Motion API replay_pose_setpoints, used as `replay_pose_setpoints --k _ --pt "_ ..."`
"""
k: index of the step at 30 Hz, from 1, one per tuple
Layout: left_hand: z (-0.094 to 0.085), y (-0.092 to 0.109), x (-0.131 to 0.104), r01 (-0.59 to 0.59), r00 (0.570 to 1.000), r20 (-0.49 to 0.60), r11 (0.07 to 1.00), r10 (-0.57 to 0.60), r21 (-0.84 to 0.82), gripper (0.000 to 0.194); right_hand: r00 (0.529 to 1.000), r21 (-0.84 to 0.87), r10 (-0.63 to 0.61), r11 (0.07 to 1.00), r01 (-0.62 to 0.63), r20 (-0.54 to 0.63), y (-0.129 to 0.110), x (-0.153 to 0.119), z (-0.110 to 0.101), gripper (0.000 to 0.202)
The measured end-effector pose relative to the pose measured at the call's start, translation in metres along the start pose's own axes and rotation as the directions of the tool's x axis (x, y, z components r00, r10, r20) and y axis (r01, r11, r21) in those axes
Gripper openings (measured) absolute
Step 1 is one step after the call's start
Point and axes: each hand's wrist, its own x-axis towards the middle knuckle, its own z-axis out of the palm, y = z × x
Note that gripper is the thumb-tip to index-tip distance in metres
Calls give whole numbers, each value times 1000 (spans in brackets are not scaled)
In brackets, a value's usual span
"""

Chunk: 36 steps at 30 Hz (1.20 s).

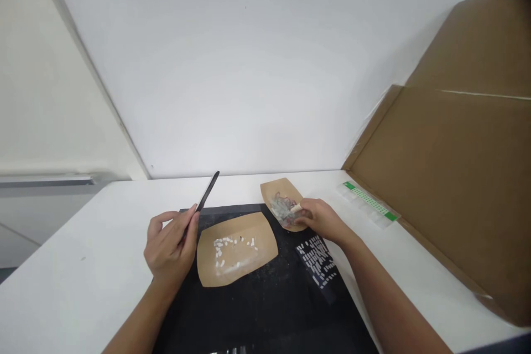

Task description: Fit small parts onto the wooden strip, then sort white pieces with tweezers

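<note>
My left hand point(172, 243) is closed around a slim black tool point(207, 192) that looks like tweezers, its rounded end pointing up and away. Just right of that hand lies a brown paper tray point(265, 235) with many small white pieces point(224, 241) scattered in it. Over a smaller paper tray point(274, 187) at the back right, my right hand point(319, 218) pinches a small pale piece point(296, 208); its exact kind is unclear. Under those fingers, crumpled translucent greyish material point(282, 207) fills the smaller tray.
Both trays are on a black board point(265, 310) on a white table point(83, 265). A dark card with rows of white pieces point(317, 260) lies at the board's right edge. Further right are a clear plastic packet with a green label point(369, 202) and a large cardboard box point(456, 177).
</note>
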Motion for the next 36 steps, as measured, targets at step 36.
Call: replay_pose_setpoints --k 36 --pt "-6 26 4 -48 994 88 979 66 -196 47 988 305 126 948 -93 -90 1 0 13 24"
